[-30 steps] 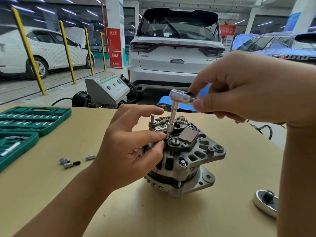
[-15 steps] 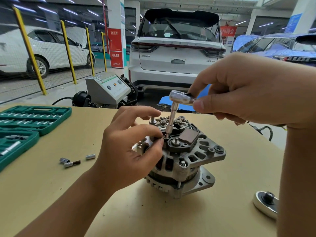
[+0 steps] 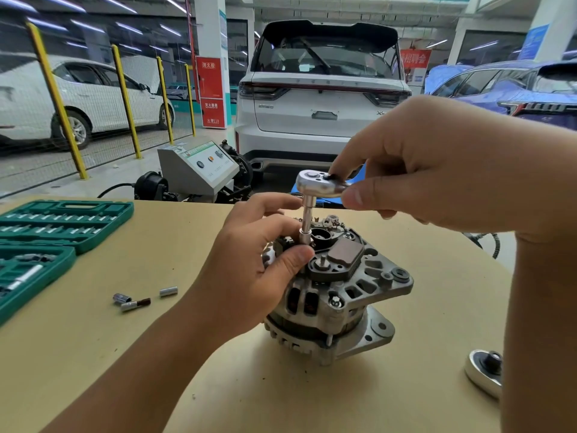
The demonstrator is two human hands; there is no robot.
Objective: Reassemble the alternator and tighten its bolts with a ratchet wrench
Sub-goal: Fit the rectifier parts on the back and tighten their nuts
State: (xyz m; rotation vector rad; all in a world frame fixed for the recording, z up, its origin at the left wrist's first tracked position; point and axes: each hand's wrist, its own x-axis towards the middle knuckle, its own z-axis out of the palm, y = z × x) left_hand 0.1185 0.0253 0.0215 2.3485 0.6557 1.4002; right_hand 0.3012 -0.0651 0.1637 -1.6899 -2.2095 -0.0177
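The grey alternator (image 3: 346, 295) stands on the tan table (image 3: 125, 354), black rear parts facing up. A chrome ratchet wrench (image 3: 318, 185) stands over it, its extension and socket (image 3: 306, 226) pointing straight down onto the alternator's top. My right hand (image 3: 437, 164) grips the ratchet head between thumb and fingers; the handle is hidden under the palm. My left hand (image 3: 259, 264) curls round the alternator's left side, thumb and fingers pinching the socket at its lower end.
An open green socket case (image 3: 59, 226) lies at the left. Three small loose sockets and bits (image 3: 137, 300) sit beside it. A round silver pulley part (image 3: 485, 370) lies at the right edge. Beyond the table stand a grey test machine (image 3: 199, 170) and parked cars.
The ratchet head has turned slightly in my right hand. My left hand's fingers have closed in nearer the socket. The alternator stays in place.
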